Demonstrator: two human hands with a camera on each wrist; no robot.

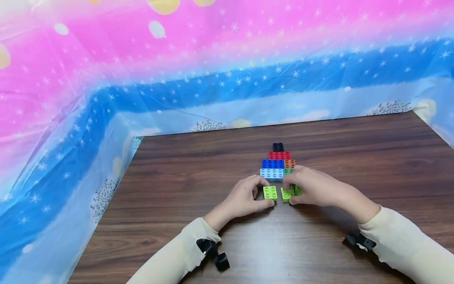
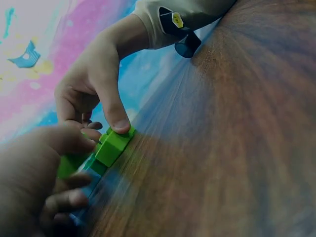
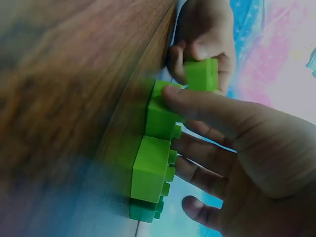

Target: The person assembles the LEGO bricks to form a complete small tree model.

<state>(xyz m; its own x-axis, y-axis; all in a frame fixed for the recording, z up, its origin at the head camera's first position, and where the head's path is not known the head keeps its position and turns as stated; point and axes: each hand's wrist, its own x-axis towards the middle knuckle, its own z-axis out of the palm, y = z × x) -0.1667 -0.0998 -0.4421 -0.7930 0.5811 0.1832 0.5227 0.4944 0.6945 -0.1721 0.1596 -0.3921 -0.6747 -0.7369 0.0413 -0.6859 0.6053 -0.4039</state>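
Note:
My left hand (image 1: 245,196) pinches a lime-green toy brick (image 1: 270,192) between thumb and fingers. In the right wrist view that brick (image 3: 201,75) is held up off the tabletop. Close by on the right, my right hand (image 1: 315,187) grips a second lime-green brick (image 1: 286,195), its thumb on the near side. Another green brick (image 3: 150,168) stands in line beside it, with a darker green brick (image 3: 143,210) at the end. The right fingers partly cover these in the head view.
Beyond the hands, bricks lie in rows on the brown wooden table (image 1: 198,165): light blue (image 1: 271,173), dark blue (image 1: 272,164), orange (image 1: 289,163), red (image 1: 279,155) and black (image 1: 278,146). A patterned cloth (image 1: 213,86) hangs along the table's back and left edges.

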